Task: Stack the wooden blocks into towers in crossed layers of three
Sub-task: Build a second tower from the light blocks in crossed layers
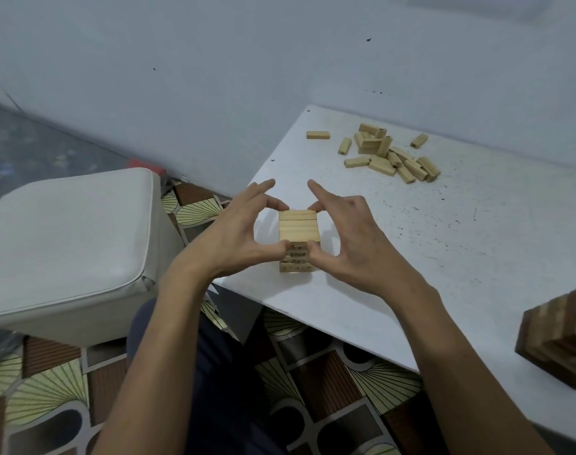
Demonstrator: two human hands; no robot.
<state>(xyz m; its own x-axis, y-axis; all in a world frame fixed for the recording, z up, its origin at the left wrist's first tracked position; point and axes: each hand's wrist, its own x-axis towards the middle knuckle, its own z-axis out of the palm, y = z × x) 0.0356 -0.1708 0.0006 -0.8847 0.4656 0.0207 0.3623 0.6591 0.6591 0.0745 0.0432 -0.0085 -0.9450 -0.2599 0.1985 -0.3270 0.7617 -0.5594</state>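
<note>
A small tower of pale wooden blocks (299, 229) stands near the front left corner of the white table (477, 244); its top layer shows three blocks side by side. My left hand (237, 238) pinches the tower's left side between thumb and a finger, index finger raised. My right hand (355, 241) pinches its right side the same way, index finger raised too. A loose pile of several wooden blocks (390, 156) lies at the table's far side, apart from both hands.
A taller tower of dark and light blocks (562, 336) stands at the table's right edge. A white cushioned stool (67, 244) sits left of the table. Patterned floor lies below, and a grey wall rises behind.
</note>
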